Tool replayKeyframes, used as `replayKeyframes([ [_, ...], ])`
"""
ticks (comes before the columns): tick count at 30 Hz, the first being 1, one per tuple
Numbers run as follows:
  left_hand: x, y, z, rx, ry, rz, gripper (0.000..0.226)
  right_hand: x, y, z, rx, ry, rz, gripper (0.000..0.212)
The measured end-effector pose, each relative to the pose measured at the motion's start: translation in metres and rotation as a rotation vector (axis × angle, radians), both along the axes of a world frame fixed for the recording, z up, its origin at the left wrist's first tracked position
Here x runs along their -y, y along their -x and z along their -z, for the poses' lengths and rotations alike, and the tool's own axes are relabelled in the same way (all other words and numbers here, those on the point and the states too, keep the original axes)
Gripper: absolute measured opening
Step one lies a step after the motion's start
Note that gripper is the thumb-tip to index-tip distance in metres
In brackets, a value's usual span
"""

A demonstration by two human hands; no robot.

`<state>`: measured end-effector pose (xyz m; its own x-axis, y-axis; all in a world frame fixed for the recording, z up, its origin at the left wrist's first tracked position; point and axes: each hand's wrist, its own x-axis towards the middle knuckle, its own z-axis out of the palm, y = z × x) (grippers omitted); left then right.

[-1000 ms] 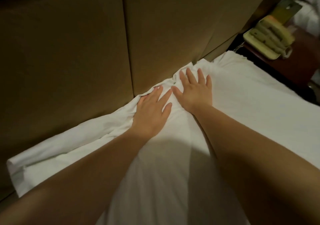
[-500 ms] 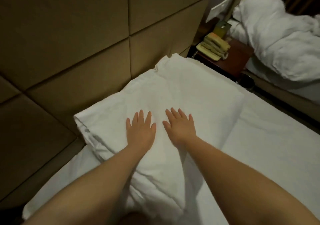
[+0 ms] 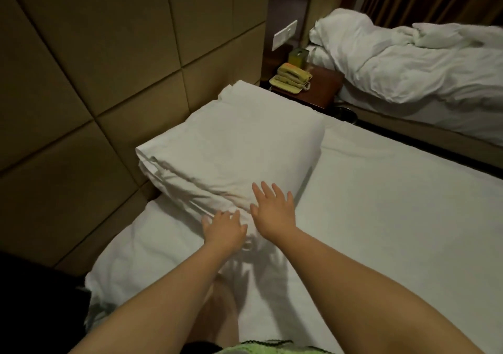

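Pressing flat on the near edge of the folded white sheet [image 3: 231, 147], the left hand [image 3: 224, 231] and right hand [image 3: 273, 213] are lying open-fingered, gripping nothing; the sheet is sitting against the padded headboard [image 3: 109, 68], bare mattress [image 3: 394, 204] stretching rightward.

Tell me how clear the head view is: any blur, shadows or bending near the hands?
Head view: dim, warm light; left hand blurred, right hand sharper; both throw finger shadows onto the sheet beneath the wrists; wall panels bow from the wide lens.

Padded wall [image 3: 89, 62] left, bare mattress [image 3: 394, 217] right
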<state>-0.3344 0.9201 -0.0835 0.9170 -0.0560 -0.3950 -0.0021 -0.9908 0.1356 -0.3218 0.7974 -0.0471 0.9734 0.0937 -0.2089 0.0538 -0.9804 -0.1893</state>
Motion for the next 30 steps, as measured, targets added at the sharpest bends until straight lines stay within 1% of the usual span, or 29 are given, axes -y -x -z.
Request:
replayKeyframes([
  [4,-0.022,0.040,-0.023,0.047,-0.011,-0.010,0.051,-0.007,0.031,-0.011,0.056,-0.019,0.001,0.054],
  [8,-0.038,0.076,-0.044,0.084,-0.023,-0.003,0.050,-0.020,0.068,-0.017,0.033,-0.024,0.011,0.054],
  [11,-0.054,0.100,-0.054,0.089,-0.043,-0.013,0.050,-0.040,0.090,-0.023,0.022,-0.026,-0.005,0.054],
  [15,-0.078,0.123,-0.065,0.119,-0.037,-0.017,0.049,-0.069,0.116,-0.031,0.080,-0.046,0.021,0.054],
  [20,-0.102,0.132,-0.083,0.218,-0.039,0.091,0.050,-0.089,0.139,-0.050,0.100,-0.051,0.165,0.053],
  [24,-0.105,0.139,-0.088,0.324,-0.012,0.151,0.050,-0.098,0.159,-0.062,0.155,-0.029,0.210,0.052],
  [30,-0.066,0.176,-0.086,0.324,0.039,0.295,0.047,-0.072,0.213,-0.074,0.112,-0.052,0.354,0.052],
])
